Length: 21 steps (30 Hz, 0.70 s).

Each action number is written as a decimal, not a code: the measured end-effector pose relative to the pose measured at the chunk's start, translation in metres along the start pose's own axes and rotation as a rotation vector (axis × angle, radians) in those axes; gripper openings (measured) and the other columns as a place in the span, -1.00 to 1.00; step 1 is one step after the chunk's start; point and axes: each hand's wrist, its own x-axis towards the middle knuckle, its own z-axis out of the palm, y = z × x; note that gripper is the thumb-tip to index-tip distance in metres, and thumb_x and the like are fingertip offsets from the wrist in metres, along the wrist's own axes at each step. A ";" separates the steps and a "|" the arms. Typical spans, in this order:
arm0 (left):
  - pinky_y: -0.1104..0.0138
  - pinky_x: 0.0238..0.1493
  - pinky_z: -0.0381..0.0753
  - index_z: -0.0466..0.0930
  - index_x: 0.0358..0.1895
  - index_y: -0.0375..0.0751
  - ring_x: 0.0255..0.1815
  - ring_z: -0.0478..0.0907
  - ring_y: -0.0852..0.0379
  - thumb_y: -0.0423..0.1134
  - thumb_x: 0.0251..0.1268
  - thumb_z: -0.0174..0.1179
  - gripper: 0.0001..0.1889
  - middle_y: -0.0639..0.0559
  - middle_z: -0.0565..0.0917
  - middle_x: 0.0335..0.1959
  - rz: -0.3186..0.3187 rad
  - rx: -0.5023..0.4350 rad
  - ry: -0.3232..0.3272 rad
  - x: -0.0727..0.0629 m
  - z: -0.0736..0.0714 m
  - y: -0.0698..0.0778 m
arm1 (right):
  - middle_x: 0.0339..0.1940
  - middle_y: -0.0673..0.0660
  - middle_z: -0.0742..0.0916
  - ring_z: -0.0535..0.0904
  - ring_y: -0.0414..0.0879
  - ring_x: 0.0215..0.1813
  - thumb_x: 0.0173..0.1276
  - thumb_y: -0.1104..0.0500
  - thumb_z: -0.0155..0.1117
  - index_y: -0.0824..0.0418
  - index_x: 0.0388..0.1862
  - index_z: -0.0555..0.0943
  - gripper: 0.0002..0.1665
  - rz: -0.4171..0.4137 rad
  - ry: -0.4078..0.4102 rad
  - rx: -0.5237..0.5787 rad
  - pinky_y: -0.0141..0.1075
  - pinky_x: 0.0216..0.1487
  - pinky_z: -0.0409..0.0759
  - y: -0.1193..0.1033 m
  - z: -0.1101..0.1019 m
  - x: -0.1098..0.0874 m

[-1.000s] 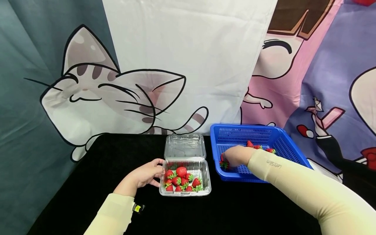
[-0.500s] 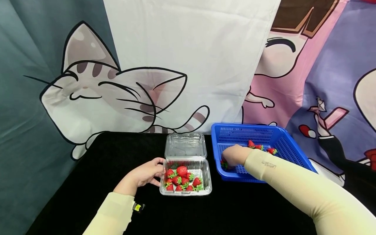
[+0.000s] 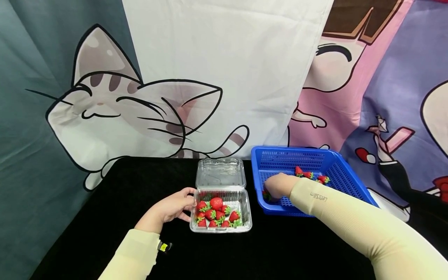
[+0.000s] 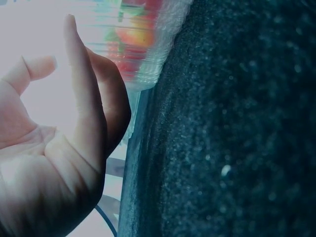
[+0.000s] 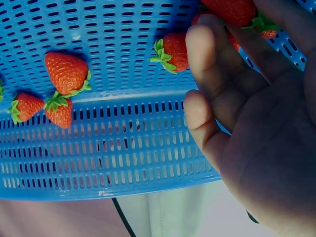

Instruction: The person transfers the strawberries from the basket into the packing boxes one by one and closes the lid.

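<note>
I had the left hand (image 3: 175, 206) at nine o'clock of the clear plastic box (image 3: 220, 230), its fingers extended and loosely spread against the wall, clasping nothing that I could see. The box sat at six o'clock in my head view, its lid (image 3: 221, 174) folded back toward twelve. Red strawberries (image 3: 216, 203) with green leaves lay inside it, crowded toward nine o'clock.

The right hand (image 3: 280, 186) was down in the blue basket (image 3: 257, 179), at about four o'clock in the head view. Through the right wrist camera I saw its fingers bent beside a large strawberry (image 5: 231, 11); I could not tell whether they pinched it. More berries (image 5: 66, 73) rested in the basket, some at about two o'clock from that hand in the head view.

Box and basket stood on black cloth (image 3: 157, 175), well short of touching the hanging's cartoon cat (image 3: 101, 128), at ten o'clock.
</note>
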 end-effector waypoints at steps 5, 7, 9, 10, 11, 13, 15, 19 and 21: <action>0.07 -0.27 0.71 0.10 0.33 -0.30 -0.15 0.65 -0.02 -0.33 0.12 0.03 -0.36 -0.19 0.66 -0.07 -0.001 -0.002 0.002 0.000 0.000 0.000 | -0.48 0.03 0.59 0.43 -0.05 -0.41 0.11 0.30 0.36 0.10 -0.55 0.51 -0.80 0.005 0.005 -0.011 -0.01 -0.12 0.54 0.001 -0.001 -0.001; 0.07 -0.27 0.71 0.10 0.33 -0.30 -0.14 0.65 -0.03 -0.33 0.12 0.04 -0.35 -0.19 0.66 -0.06 0.000 -0.002 0.003 0.000 0.000 0.000 | -0.50 0.03 0.58 0.42 -0.06 -0.42 0.09 0.30 0.35 0.09 -0.58 0.48 -0.78 0.008 0.012 -0.014 -0.03 -0.18 0.55 0.002 -0.003 -0.002; 0.07 -0.27 0.71 0.10 0.33 -0.30 -0.13 0.66 -0.04 -0.33 0.12 0.04 -0.35 -0.19 0.66 -0.06 0.002 0.000 0.002 0.000 0.000 0.000 | -0.54 0.01 0.53 0.39 -0.07 -0.45 0.09 0.30 0.31 0.08 -0.61 0.43 -0.75 0.005 0.014 0.006 -0.10 -0.27 0.51 0.003 -0.006 -0.002; 0.07 -0.28 0.71 0.10 0.33 -0.30 -0.14 0.66 -0.04 -0.33 0.12 0.03 -0.36 -0.19 0.66 -0.07 0.004 0.001 0.002 0.000 0.000 0.000 | -0.57 0.00 0.50 0.36 -0.08 -0.47 0.08 0.30 0.29 0.08 -0.63 0.41 -0.74 -0.008 0.019 0.023 -0.14 -0.32 0.48 0.004 -0.008 -0.002; 0.07 -0.28 0.70 0.10 0.33 -0.30 -0.14 0.65 -0.03 -0.33 0.12 0.03 -0.36 -0.19 0.66 -0.08 0.006 0.003 0.002 0.000 0.000 0.000 | -0.59 -0.01 0.48 0.35 -0.10 -0.49 0.07 0.30 0.27 0.08 -0.64 0.39 -0.74 -0.022 0.025 0.044 -0.19 -0.37 0.44 0.005 -0.010 -0.002; 0.08 -0.29 0.70 0.10 0.32 -0.30 -0.15 0.65 -0.02 -0.33 0.13 0.03 -0.37 -0.18 0.66 -0.10 0.007 0.005 0.001 0.000 0.000 0.000 | -0.62 -0.03 0.45 0.33 -0.12 -0.51 0.07 0.31 0.24 0.09 -0.63 0.39 -0.76 -0.054 0.031 0.098 -0.24 -0.39 0.36 0.007 -0.014 -0.003; 0.09 -0.29 0.70 0.11 0.32 -0.30 -0.17 0.65 -0.01 -0.33 0.13 0.03 -0.38 -0.18 0.66 -0.11 0.007 0.007 0.002 0.000 0.000 0.000 | -0.61 -0.04 0.48 0.36 -0.14 -0.51 0.08 0.30 0.24 0.11 -0.57 0.44 -0.82 -0.085 0.042 0.154 -0.28 -0.40 0.37 0.008 -0.019 -0.005; 0.08 -0.28 0.71 0.10 0.33 -0.30 -0.17 0.64 0.01 -0.33 0.14 0.03 -0.37 -0.17 0.66 -0.11 0.005 0.000 0.006 -0.001 0.001 0.000 | -0.45 0.00 0.62 0.48 -0.13 -0.38 0.15 0.24 0.30 0.19 -0.33 0.58 -0.90 -0.089 0.082 0.248 -0.21 -0.25 0.53 0.013 -0.026 -0.010; 0.08 -0.27 0.71 0.09 0.34 -0.31 -0.17 0.64 0.01 -0.32 0.14 0.03 -0.36 -0.18 0.66 -0.11 0.008 0.000 0.005 -0.001 0.001 0.000 | -0.36 0.02 0.66 0.53 -0.12 -0.29 0.17 0.21 0.33 0.22 -0.21 0.61 -0.80 -0.078 0.118 0.287 -0.14 -0.13 0.58 0.016 -0.028 -0.014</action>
